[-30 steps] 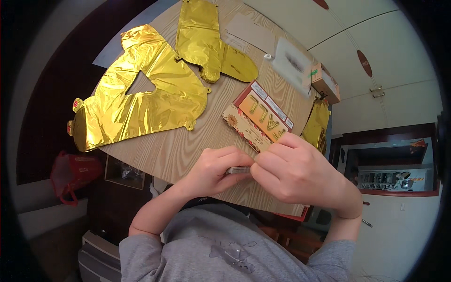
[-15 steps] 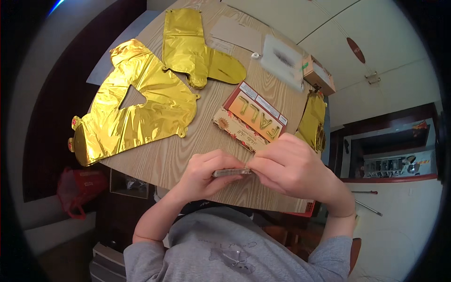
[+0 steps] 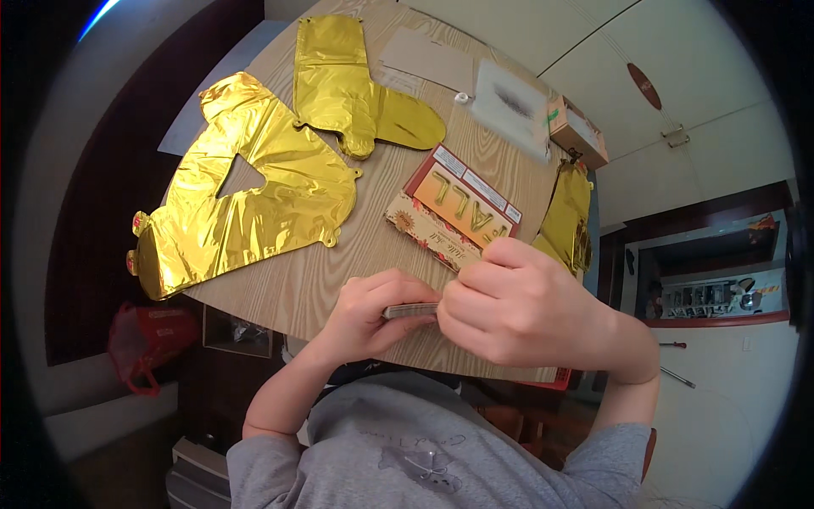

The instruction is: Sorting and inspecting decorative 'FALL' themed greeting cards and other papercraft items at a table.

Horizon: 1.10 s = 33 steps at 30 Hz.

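Note:
In front of my body, at the near edge of the table, my left hand (image 3: 371,312) is closed on a thin flat stack (image 3: 407,311) with pale, layered edges. Its thumb lies below the stack and the fingers above. My right hand (image 3: 517,301) is curled at the stack's right end with its knuckles up. The right fingertips are hidden, and so is whatever they pinch there. Just beyond my hands lies a flat cardboard package (image 3: 445,208) in orange and dark red, with gold letter shapes pictured on it; my right hand overlaps its near corner.
Two flat gold foil balloons, one A-shaped (image 3: 280,182) and one L-shaped (image 3: 335,85), cover the table's left side. More gold foil (image 3: 566,212) lies at the right edge. Towards the back are a grey card sheet (image 3: 426,58), a clear plastic bag (image 3: 511,106) and an open box (image 3: 578,134).
My right hand has rolled over and its fingers have curled tighter, now covering the right end of the stack. My left hand keeps its hold in nearly the same place.

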Motion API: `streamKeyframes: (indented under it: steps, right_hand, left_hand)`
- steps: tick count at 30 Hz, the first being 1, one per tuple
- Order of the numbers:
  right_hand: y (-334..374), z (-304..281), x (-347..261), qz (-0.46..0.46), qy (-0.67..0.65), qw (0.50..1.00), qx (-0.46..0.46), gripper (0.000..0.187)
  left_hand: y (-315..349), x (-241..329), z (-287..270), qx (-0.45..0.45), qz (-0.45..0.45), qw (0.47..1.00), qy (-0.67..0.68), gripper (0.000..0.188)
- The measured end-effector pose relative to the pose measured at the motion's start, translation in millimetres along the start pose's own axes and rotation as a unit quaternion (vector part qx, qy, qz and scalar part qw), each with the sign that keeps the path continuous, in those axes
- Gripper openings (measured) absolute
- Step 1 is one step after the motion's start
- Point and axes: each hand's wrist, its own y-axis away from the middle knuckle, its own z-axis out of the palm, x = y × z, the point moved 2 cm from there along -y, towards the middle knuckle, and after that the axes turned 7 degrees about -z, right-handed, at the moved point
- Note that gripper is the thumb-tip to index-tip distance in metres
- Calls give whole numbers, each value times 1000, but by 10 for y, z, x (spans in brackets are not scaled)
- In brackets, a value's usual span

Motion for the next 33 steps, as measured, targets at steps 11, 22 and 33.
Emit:
streamKeyframes:
  steps: [11,22,33]
  right_hand:
    - [37,183,369,36,-173,984,27,11]
    - [151,77,121,71,-112,984,116,14]
    - [46,124,91,47,-111,992,42,10]
  left_hand:
    - [-13,14,11,-10,6,1000,6,21]
    - [-24,-20,8,-9,0,1000,19,21]
    - [-12,-10,-5,2,0,1000,18,23]
